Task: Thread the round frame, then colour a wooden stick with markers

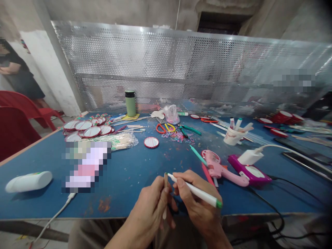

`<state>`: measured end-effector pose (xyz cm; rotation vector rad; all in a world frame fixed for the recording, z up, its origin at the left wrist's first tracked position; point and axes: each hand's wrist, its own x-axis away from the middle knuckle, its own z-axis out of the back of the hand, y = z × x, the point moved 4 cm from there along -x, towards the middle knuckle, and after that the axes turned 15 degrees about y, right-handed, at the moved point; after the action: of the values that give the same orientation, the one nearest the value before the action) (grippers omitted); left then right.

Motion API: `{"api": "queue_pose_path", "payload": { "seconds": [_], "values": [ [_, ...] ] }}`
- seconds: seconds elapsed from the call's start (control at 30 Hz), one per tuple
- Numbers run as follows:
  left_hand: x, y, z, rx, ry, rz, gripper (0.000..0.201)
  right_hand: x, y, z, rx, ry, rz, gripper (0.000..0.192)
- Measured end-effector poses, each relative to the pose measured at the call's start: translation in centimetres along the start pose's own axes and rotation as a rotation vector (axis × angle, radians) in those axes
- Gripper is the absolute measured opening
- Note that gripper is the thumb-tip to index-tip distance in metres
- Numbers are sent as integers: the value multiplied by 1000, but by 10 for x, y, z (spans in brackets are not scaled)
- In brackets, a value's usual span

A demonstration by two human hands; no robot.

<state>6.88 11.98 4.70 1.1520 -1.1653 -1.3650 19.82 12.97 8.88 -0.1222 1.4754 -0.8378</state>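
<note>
My left hand (151,209) pinches a thin wooden stick (165,186) upright at the near edge of the blue table (129,173). My right hand (195,199) grips a white marker with a green end (197,191), its tip touching the top of the stick. A pink glue gun (220,169) lies just right of my hands, beside a purple power strip (250,171) with a white plug.
Round red-rimmed mirrors (88,129) and a bag of sticks (121,140) lie at the left. One mirror (151,142), scissors (164,128), rubber bands, a green bottle (130,103) and a paper cup (232,135) sit mid-table. A white tube (28,181) lies near left. A person stands far left by red chairs.
</note>
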Motion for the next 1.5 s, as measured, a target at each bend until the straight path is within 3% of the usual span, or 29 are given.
{"api": "queue_pose_path", "payload": {
  "seconds": [0.57, 0.93, 1.5],
  "values": [
    [0, -1, 1, 15, -1, 10, 32, 4, 3, 2, 33, 57, -23, 15],
    [0, 1, -1, -54, 8, -20, 32, 1, 0, -1, -25, -20, 24, 17],
    [-1, -2, 0, -16, 4, -13, 32, 2, 1, 1, 0, 6, 22, 17]
  ]
}}
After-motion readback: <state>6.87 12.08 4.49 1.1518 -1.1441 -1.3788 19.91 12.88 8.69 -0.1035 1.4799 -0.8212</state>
